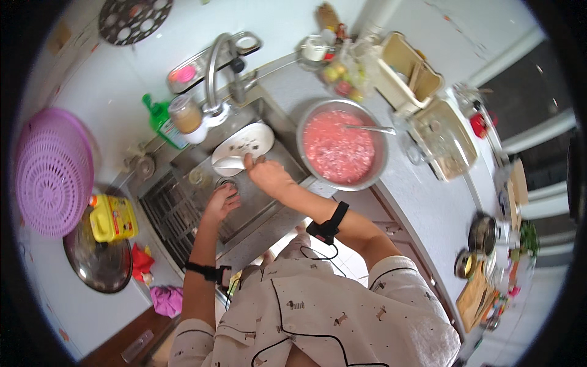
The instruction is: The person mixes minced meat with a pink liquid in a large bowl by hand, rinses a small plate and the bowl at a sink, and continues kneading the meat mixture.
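Note:
Over the stainless steel sink (pixel 270 202), my right hand (pixel 268 176) grips a pale, spoon-shaped utensil (pixel 229 163); blur hides its exact kind. Beneath that utensil lies a white oval dish (pixel 257 137) with dark scraps on it. My left hand (pixel 223 202) is lower in the sink, fingers spread and curved around a small round glass-like object (pixel 226 183). Whether the fingers close on it is not plain. A small round clear item (pixel 196 176) sits to its left in the sink. Above the dish curves the metal faucet (pixel 212 69).
Right of the sink, a metal basin (pixel 300 142) holds reddish liquid and a spoon (pixel 376 130). Beyond it stand cream plastic bins (pixel 390 59). Green (pixel 160 119) and yellow (pixel 114 218) bottles, a purple colander (pixel 55 183) and a dark drain rack (pixel 172 220) are on the left.

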The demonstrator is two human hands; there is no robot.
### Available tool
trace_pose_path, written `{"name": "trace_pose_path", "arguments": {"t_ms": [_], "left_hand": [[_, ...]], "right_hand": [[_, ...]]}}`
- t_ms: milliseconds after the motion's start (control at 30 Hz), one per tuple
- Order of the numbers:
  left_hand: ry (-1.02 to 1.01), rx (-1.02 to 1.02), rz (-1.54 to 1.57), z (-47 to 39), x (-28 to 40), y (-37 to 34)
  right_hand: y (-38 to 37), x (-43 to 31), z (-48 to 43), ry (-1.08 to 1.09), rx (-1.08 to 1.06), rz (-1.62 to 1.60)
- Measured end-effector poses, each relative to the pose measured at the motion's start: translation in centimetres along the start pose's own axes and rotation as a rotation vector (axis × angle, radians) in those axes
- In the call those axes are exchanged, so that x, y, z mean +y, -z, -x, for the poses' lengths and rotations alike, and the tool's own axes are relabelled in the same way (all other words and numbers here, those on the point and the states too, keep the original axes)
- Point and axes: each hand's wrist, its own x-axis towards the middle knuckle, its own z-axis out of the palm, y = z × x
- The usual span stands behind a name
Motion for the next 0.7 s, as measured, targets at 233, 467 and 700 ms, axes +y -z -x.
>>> {"name": "trace_pose_path", "arguments": {"t_ms": [233, 467, 700], "left_hand": [[0.002, -0.113, -0.140, 2.4, 3.6, 0.8], [-0.064, -0.090, -0.263, 4.5, 5.2, -0.1], [-0.065, -0.058, -0.439, 4.9, 6.3, -2.1]], "right_hand": [[0.3, 0.2, 3.7, -0.298, 0.067, -0.224], [1.6, 0.4, 5.6, -0.536, 0.214, -0.728], [1.8, 2.3, 6.8, -0.537, 0.291, -0.743]]}}
